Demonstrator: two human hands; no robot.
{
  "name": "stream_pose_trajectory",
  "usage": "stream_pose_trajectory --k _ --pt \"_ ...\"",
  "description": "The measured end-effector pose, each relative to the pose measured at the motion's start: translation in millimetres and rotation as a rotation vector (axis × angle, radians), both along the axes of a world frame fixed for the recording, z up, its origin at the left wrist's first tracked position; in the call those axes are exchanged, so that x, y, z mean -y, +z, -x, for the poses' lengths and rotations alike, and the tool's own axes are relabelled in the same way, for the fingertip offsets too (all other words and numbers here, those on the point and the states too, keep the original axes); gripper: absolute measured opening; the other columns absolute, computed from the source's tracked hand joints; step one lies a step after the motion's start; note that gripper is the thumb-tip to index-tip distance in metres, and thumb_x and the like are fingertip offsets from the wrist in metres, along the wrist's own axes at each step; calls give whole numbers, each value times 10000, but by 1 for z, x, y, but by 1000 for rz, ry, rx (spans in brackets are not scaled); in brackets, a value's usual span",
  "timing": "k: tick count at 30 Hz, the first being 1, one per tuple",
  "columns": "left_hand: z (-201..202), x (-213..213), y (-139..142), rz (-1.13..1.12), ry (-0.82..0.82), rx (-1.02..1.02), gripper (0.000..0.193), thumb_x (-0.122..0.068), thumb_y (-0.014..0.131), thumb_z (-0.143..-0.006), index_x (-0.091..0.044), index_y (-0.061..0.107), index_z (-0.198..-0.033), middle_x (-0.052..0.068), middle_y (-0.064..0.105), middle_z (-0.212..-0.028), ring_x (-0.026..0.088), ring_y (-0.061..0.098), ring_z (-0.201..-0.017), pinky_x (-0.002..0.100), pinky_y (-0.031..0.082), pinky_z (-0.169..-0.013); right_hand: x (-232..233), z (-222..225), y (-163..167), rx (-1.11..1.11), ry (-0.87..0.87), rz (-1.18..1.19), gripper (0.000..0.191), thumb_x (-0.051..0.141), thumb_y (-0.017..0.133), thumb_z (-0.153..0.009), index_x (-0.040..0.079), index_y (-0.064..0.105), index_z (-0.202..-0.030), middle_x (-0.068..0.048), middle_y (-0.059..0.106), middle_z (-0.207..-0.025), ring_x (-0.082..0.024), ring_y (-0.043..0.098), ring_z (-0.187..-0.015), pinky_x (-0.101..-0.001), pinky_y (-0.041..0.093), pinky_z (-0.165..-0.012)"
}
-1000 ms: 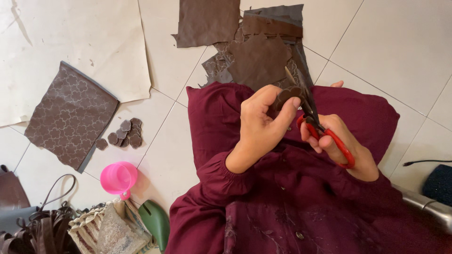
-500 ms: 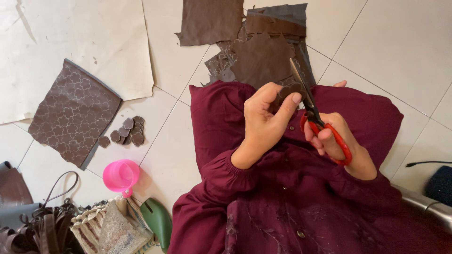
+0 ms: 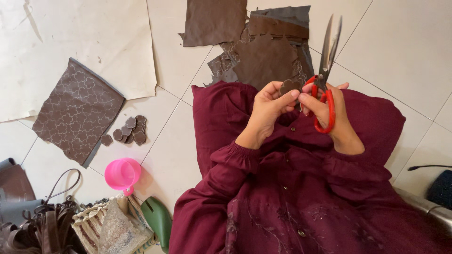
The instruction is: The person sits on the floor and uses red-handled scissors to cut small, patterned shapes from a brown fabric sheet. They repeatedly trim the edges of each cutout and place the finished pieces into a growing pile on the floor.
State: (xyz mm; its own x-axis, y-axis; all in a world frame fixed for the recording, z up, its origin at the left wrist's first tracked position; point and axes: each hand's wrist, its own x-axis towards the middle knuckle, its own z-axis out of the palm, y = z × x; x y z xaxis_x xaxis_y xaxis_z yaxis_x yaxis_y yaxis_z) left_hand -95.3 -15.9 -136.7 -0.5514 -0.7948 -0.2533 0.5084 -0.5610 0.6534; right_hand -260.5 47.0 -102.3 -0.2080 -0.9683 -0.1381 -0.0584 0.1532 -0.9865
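Head cam: left hand (image 3: 267,109) pinches small brown cutout (image 3: 289,87) w/ fingertips, held above lap. Right hand (image 3: 329,113) grips red-handled scissors (image 3: 326,70), blades up & slightly apart, just beside cutout.

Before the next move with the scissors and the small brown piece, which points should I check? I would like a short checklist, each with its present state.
1. Left hand pinches the small brown flower-shaped cut-out at the fingertips: ok.
2. Right hand has fingers through the red-handled metal scissors: ok.
3. Scissor blades point up and away from both hands: ok.
4. Blades fully closed: cannot tell; the tips look slightly apart.
5. Cut-out edge finished all around: cannot tell; fingers cover part of it.
6. Pile of cut brown pieces lies on the white tiled floor beside the patterned brown sheet: ok.
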Motion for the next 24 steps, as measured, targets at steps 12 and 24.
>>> stream_pose_trajectory --k 12,24 --pt "6 19 -58 -212 8 49 267 -166 677 -975 -20 700 -1198 33 717 -960 139 678 -850 293 584 -795 20 15 -37 13 -67 -138 175 153 695 -949 1 636 -1014 -25 597 -678 -99 559 -554 -246 444 -489" --pt "-21 47 -75 -163 305 84 261 -67 647 -978 11 633 -1227 91 726 -1052 186 720 -923 319 604 -821 26 52 -101 319 -226 -314 198 260 677 -998 70 668 -946 12 603 -681 -116 564 -555 -254 478 -519"
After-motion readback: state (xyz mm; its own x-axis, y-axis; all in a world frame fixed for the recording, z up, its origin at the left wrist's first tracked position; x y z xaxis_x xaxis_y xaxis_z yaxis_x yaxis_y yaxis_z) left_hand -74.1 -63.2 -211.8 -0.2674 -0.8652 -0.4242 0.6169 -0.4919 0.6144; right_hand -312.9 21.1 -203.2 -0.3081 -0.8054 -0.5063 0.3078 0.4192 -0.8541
